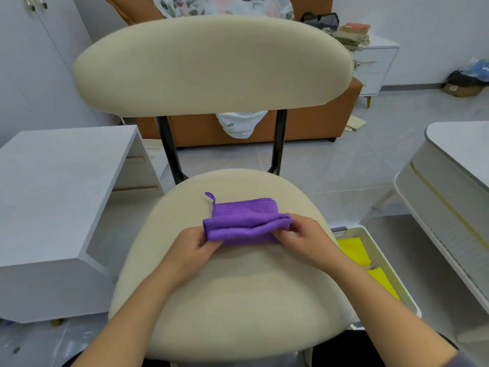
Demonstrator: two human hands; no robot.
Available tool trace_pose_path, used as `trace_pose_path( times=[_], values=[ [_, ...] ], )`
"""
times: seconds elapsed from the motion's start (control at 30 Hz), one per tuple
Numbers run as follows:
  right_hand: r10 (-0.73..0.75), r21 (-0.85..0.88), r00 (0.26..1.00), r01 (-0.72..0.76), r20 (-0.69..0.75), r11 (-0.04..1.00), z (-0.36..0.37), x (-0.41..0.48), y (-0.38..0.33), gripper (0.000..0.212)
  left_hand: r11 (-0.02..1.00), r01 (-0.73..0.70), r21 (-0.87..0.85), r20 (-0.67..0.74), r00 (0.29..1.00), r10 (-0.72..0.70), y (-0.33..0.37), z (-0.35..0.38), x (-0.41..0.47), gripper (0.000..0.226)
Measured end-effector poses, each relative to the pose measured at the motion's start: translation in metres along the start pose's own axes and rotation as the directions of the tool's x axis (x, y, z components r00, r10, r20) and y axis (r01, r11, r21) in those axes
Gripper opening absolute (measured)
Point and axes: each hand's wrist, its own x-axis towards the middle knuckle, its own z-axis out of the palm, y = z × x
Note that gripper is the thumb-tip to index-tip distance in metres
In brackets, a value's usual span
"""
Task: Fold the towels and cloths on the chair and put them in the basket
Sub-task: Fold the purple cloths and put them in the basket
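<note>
My left grip pinches the near left corner of the cloth, thumb on top and fingers curled under the fold. My right grip pinches the right end of the same fold, fingertips tucked in among the layers. Both grips are narrow, closed on the purple fabric.

Between my grips the cloth runs as a doubled band. Its near edge is raised a little off the seat. The part beyond my grips lies flat on the seat. A small loop sticks out from the far left corner, just beyond my left grip. The cloth lies about midway across the seat, toward its far half, and the cushion nearer to me than my grips is bare beige.

Right of my right grip and lower down, the basket stands on the floor just beside the chair. The seat's edge hides its left side. Two yellow cloths lie in it, one farther from me than the other. I cannot tell what else is in the hidden part.

Beyond both grips the backrest stands on two dark posts, and past it is an orange sofa. Well to the left of my left grip stands a white cabinet.
</note>
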Motion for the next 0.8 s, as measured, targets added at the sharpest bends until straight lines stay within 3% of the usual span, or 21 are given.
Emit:
trace_pose_path(
  times=[0.07, 0.1, 0.17, 0.27, 0.37, 0.5, 0.57, 0.6, 0.67, 0.73, 0.8],
  values=[
    [0.007, 0.067, 0.999, -0.004, -0.049, 0.998, 0.002, 0.002, -0.003, 0.017, 0.999, 0.044, -0.030, -0.110, 0.993, -0.047, 0.005, 0.002, 0.001, 0.068],
    [-0.007, 0.094, 0.997, 0.014, -0.078, 0.995, 0.002, 0.003, -0.005, 0.014, 0.998, 0.031, -0.054, -0.167, 0.985, -0.040, 0.010, 0.003, 0.001, 0.063],
    [-0.037, 0.147, 0.990, 0.057, -0.138, 0.988, 0.003, 0.004, -0.013, 0.028, 0.977, 0.021, -0.210, -0.237, 0.969, -0.072, 0.025, 0.002, 0.000, 0.051],
    [0.005, 0.300, 0.988, 0.042, -0.153, 0.953, 0.000, 0.011, -0.025, 0.049, 0.865, 0.137, -0.483, -0.137, 0.964, -0.229, 0.040, -0.005, 0.004, 0.036],
    [0.135, 0.368, 0.986, -0.091, -0.096, 0.925, 0.004, 0.021, -0.024, 0.053, 0.749, 0.312, -0.585, 0.008, 0.926, -0.379, 0.041, -0.009, 0.010, 0.029],
    [0.323, 0.280, 0.945, -0.297, -0.052, 0.913, 0.013, 0.029, -0.012, 0.034, 0.695, 0.432, -0.575, 0.056, 0.868, -0.493, 0.024, -0.009, 0.018, 0.031],
    [0.362, 0.181, 0.930, -0.346, -0.067, 0.921, 0.014, 0.030, -0.009, 0.026, 0.767, 0.473, -0.433, -0.038, 0.841, -0.540, 0.011, -0.013, 0.018, 0.026],
    [0.339, 0.083, 0.935, -0.332, -0.102, 0.940, 0.013, 0.029, -0.006, 0.031, 0.853, 0.455, -0.255, -0.158, 0.851, -0.501, 0.003, -0.017, 0.017, 0.023],
    [0.171, -0.221, 0.974, -0.201, -0.146, 0.954, 0.007, 0.020, 0.001, 0.044, 0.928, 0.303, 0.216, -0.304, 0.924, -0.231, -0.008, -0.023, 0.009, 0.026],
    [-0.060, -0.475, 0.997, 0.032, -0.045, 0.880, -0.001, 0.010, 0.007, 0.058, 0.910, -0.020, 0.415, -0.169, 0.981, 0.099, -0.009, -0.028, -0.001, 0.031],
    [-0.132, -0.565, 0.987, 0.160, 0.090, 0.809, -0.006, 0.003, 0.014, 0.068, 0.870, -0.293, 0.395, 0.093, 0.956, 0.280, -0.002, -0.029, -0.011, 0.035]
  ],
)
